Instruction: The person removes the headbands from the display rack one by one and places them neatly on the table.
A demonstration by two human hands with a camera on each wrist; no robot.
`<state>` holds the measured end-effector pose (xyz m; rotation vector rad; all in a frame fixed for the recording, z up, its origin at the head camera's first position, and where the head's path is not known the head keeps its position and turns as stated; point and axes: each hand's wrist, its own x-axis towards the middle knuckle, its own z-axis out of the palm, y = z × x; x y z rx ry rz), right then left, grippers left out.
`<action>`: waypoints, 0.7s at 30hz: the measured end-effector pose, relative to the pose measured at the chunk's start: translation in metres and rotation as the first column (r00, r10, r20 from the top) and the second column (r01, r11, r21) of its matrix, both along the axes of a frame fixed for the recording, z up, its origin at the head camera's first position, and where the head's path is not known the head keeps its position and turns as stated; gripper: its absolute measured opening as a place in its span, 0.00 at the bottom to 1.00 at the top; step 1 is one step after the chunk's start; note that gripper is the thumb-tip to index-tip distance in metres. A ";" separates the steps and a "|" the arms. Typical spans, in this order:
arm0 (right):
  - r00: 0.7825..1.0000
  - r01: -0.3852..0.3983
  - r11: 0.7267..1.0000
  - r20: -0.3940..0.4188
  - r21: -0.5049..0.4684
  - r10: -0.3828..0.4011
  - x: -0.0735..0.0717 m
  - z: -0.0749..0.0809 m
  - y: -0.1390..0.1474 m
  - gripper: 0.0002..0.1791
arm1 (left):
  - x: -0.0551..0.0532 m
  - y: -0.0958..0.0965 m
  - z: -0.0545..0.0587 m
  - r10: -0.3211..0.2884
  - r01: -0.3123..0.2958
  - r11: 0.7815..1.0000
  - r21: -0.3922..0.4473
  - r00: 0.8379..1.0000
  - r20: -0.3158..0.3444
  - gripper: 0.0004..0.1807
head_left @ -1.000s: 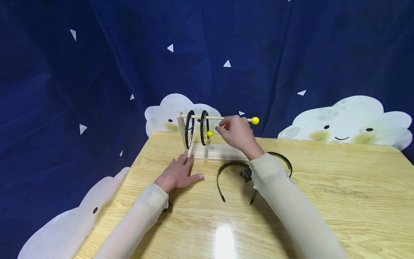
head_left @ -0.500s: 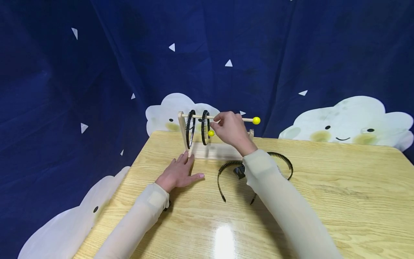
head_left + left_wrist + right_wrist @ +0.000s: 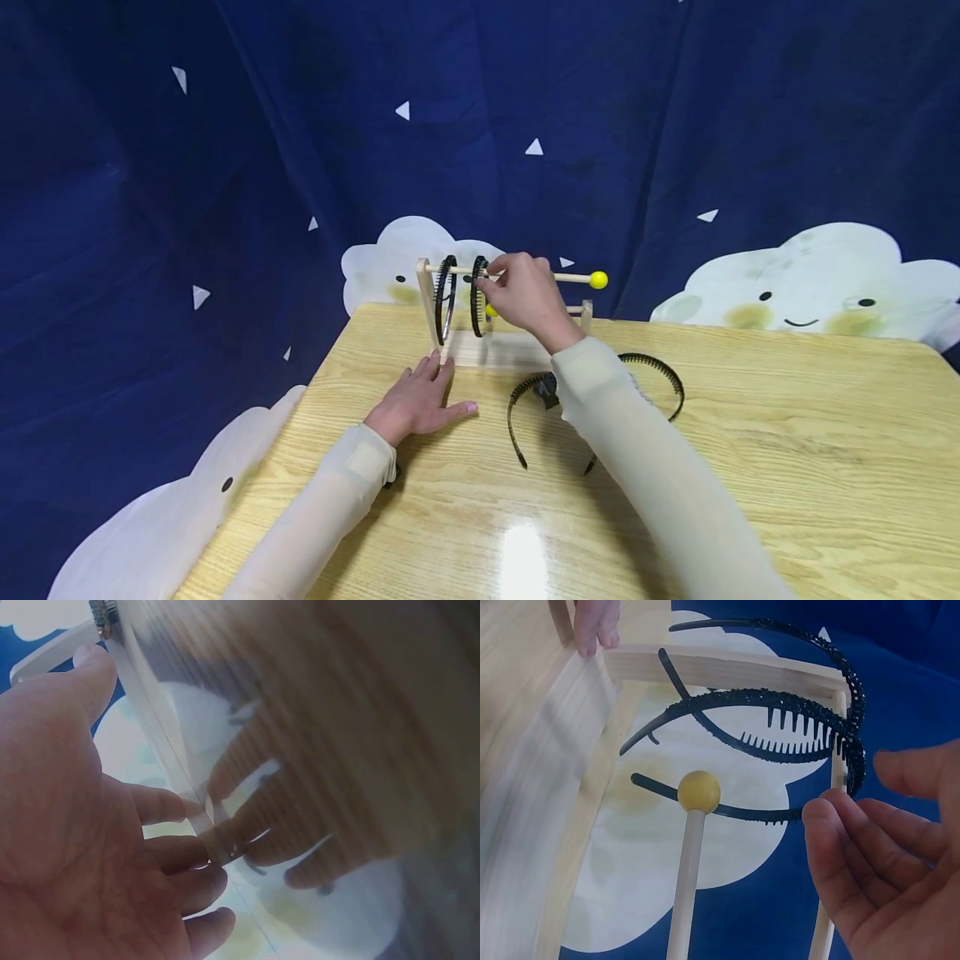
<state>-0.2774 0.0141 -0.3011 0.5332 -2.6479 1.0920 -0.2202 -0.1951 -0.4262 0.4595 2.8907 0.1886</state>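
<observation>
Two black toothed headbands hang on the upper rod of a pale wooden stand: an outer headband (image 3: 476, 304) and an inner headband (image 3: 440, 308) nearer the left upright. My right hand (image 3: 527, 300) is raised at the rod, its fingertips right beside the outer headband. In the right wrist view, thumb and fingers (image 3: 832, 840) are apart, close to the top of that headband (image 3: 750, 699); whether they touch it I cannot tell. My left hand (image 3: 420, 398) lies spread on the table, fingertips at the left end of the stand's base (image 3: 487, 350).
More dark headbands (image 3: 517, 408) lie on the wooden table (image 3: 787, 467), partly under the right sleeve. A small dark object (image 3: 392, 477) shows beside the left cuff. Yellow balls cap the upper rod (image 3: 598, 280) and a lower rod (image 3: 699, 792). A blue cloud-printed curtain (image 3: 480, 125) hangs behind.
My right hand has moved left along the rod, up to the outer headband. My left hand keeps its place, and both hanging headbands stay about where they were.
</observation>
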 end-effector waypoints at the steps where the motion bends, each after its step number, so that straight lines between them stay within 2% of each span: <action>1: 1.000 -0.001 1.000 0.001 -0.001 0.001 0.000 0.000 -0.001 0.18 | 0.000 0.000 0.000 0.000 0.000 1.000 0.003 1.000 0.001 0.55; 16: 1.000 0.014 1.000 0.019 0.018 -0.015 -0.004 0.001 -0.017 0.24 | 0.000 0.001 -0.001 0.012 -0.012 1.000 0.010 1.000 -0.002 0.55; 21: 0.998 0.056 0.998 0.002 0.032 -0.056 -0.006 0.000 -0.022 0.24 | 0.000 0.001 -0.001 0.016 -0.016 1.000 0.011 1.000 -0.005 0.54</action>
